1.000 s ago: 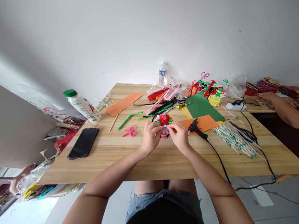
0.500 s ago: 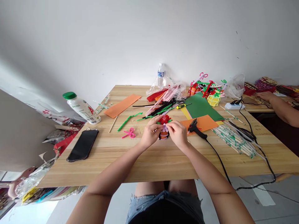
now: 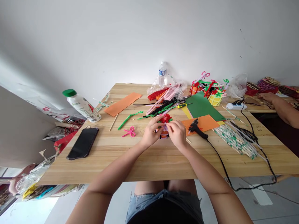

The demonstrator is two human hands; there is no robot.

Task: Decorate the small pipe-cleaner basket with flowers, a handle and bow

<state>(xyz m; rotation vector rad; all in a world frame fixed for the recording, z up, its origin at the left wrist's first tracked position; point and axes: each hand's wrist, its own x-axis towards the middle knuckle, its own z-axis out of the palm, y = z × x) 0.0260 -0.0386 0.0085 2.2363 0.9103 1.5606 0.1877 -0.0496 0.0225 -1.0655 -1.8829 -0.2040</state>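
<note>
A small orange pot-shaped craft [image 3: 164, 134] stands on the wooden table between my hands, with a red fuzzy flower [image 3: 166, 118] and bits of green on top. On its near side is a pale purple flower [image 3: 165, 126]. My left hand [image 3: 151, 132] pinches this purple flower from the left, its fingers bent. From the right, my right hand [image 3: 177, 133] pinches the same flower between thumb and forefinger. Both hands cover parts of the craft.
A black glue gun [image 3: 197, 129] lies on orange paper at the right, its cord trailing off the front edge. Wrapped sticks [image 3: 235, 141], a phone [image 3: 83, 143], a white bottle [image 3: 83, 105] and pipe cleaners surround my hands. Another person's hand [image 3: 267, 97] is at the far right.
The camera view has shifted slightly. Both hands stay at the purple flower, with only a slight change in the fingers.
</note>
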